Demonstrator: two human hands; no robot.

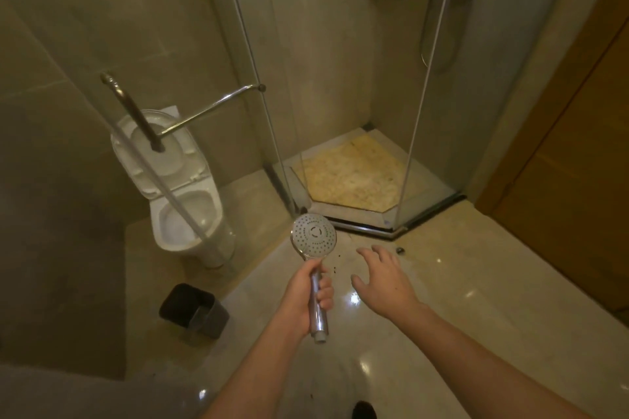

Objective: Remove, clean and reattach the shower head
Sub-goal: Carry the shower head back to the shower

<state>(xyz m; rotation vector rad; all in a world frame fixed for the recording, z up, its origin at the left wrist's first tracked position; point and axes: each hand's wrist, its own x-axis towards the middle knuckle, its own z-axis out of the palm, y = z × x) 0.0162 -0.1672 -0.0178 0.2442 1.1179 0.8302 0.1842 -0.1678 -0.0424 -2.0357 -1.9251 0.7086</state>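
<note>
A chrome shower head (315,236) with a round, holed spray face is detached from its hose; its threaded handle end (320,337) hangs free. My left hand (306,296) grips the handle and holds the head upright, spray face toward me, in front of the shower stall. My right hand (384,277) hovers just right of it with fingers spread, holding nothing. The shower hose (429,20) hangs on the stall's back wall, seen through the glass.
The glass shower enclosure (418,105) stands ahead with its door (190,133) swung open to the left; a chrome bar handle (207,109) is on the door. A white toilet (180,194) shows behind the glass, and a dark bin (194,311) sits on the glossy floor. A wooden door (578,180) is right.
</note>
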